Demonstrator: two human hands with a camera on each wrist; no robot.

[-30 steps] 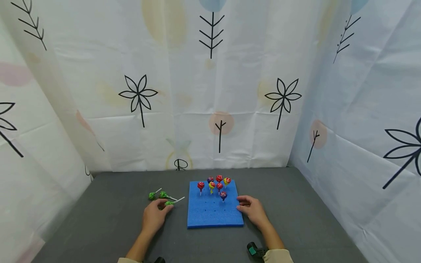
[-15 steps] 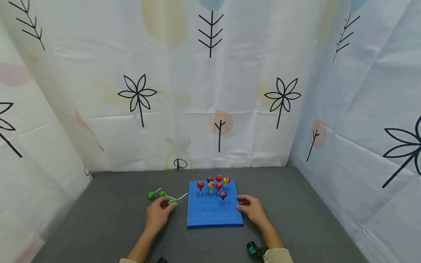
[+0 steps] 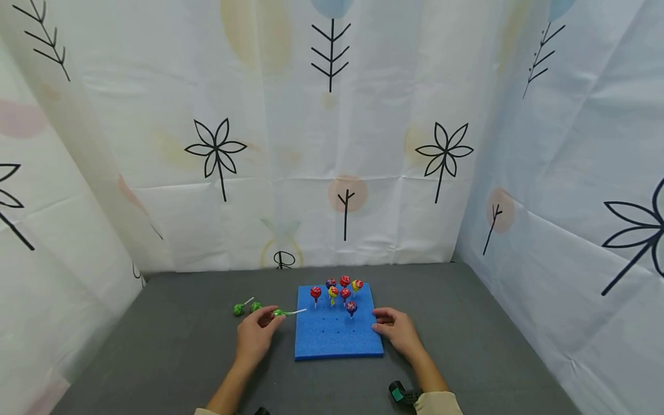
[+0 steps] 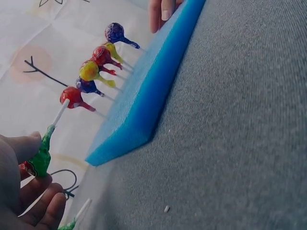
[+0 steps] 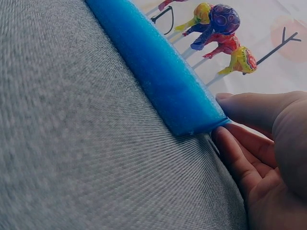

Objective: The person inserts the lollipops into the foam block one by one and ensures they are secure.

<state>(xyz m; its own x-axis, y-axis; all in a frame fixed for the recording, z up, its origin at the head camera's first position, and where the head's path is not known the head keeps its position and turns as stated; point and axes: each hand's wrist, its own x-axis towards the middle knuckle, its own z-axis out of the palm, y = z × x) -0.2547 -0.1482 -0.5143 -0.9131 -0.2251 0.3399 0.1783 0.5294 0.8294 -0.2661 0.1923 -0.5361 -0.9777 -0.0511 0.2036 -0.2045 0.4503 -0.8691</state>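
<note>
The blue foam board (image 3: 337,331) lies flat on the grey table (image 3: 467,323), and everything else sits in relation to it. Just off its left edge, the left hand (image 3: 256,334) pinches a green lollipop (image 3: 279,313) by its wrapped head between thumb and curled fingers; the white stick points toward the board and its tip reaches over the board's left edge near the far corner. In the left wrist view the same green lollipop (image 4: 41,155) sits clamped at the fingertips, its stick aimed at the board's near corner. Two more green lollipops (image 3: 246,307) lie on the table farther left of the board, close together and just beyond the left hand. At the board's right edge, the right hand (image 3: 396,331) rests with straight fingers, the thumb on the top surface and the fingers (image 5: 240,158) against the side wall at a corner, holding nothing. Seven lollipops (image 3: 339,288) stand upright in holes along the far part of the board: red, purple and yellow heads grouped near the far edge, with one purple one (image 3: 351,306) set a row nearer. The near half of the board shows bare rows of holes. Open table stretches wide to the left and right of the board and in front of its near edge.
</note>
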